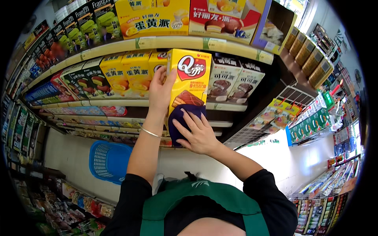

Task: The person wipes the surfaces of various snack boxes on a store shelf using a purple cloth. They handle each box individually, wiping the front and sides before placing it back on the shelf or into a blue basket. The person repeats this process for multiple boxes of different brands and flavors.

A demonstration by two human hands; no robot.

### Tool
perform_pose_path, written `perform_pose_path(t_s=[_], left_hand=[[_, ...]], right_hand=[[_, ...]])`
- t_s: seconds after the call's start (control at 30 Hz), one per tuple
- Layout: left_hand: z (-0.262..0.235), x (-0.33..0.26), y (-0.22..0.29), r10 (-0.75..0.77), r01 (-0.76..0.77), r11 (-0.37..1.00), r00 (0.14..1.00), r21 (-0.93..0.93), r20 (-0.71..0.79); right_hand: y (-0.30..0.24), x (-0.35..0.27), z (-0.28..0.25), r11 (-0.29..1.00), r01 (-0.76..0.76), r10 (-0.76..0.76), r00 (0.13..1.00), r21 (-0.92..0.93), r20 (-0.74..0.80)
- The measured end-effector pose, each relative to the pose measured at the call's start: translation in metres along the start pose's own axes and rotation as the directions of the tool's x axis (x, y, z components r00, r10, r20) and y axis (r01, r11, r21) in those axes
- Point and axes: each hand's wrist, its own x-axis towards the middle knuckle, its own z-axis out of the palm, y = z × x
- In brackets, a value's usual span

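A tall yellow snack box [191, 83] with a red emblem and a picture of chocolate cake stands upright in front of the shelf. My left hand [161, 88] grips its upper left edge, thumb toward the front face. Over the box's lower front lies a dark purple cloth [182, 131]. My right hand [195, 133] presses flat on that cloth, fingers spread. The cloth hides the box's bottom part.
Yellow boxes [136, 72] and white boxes [223, 80] line the shelf on either side. Above runs a shelf edge [157, 42] with price tags. A blue plastic basket [111, 161] sits on the floor at the left. A wire rack [258, 131] hangs at the right.
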Motion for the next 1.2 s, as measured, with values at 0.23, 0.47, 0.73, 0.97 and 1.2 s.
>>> perform_pose_path(t_s=[0.23, 0.47, 0.73, 0.97, 1.2], left_hand=[[-0.023, -0.014, 0.003, -0.082, 0.084, 0.996, 0.996, 0.036, -0.044], [-0.04, -0.004, 0.023, -0.024, 0.021, 0.997, 0.999, -0.07, -0.048], [-0.067, -0.004, 0.017, -0.092, 0.099, 0.981, 0.995, -0.168, 0.046], [-0.038, -0.014, 0.006, -0.222, 0.306, 0.871, 0.943, -0.384, 0.249], [-0.053, -0.007, 0.01, -0.193, 0.335, 0.791, 0.931, -0.512, 0.31]], right_hand=[[0.027, 0.074, -0.018, 0.989, -0.132, 0.111, 0.964, -0.072, -0.243], [0.012, 0.109, -0.031, 0.993, -0.072, 0.042, 0.957, -0.095, -0.286], [0.004, 0.094, -0.007, 0.988, -0.144, 0.156, 0.926, 0.059, -0.343], [0.086, 0.132, -0.024, 0.618, -0.012, 0.362, 0.892, 0.786, -0.27], [0.018, 0.06, -0.014, 0.695, 0.004, 0.227, 0.948, 0.719, -0.224]])
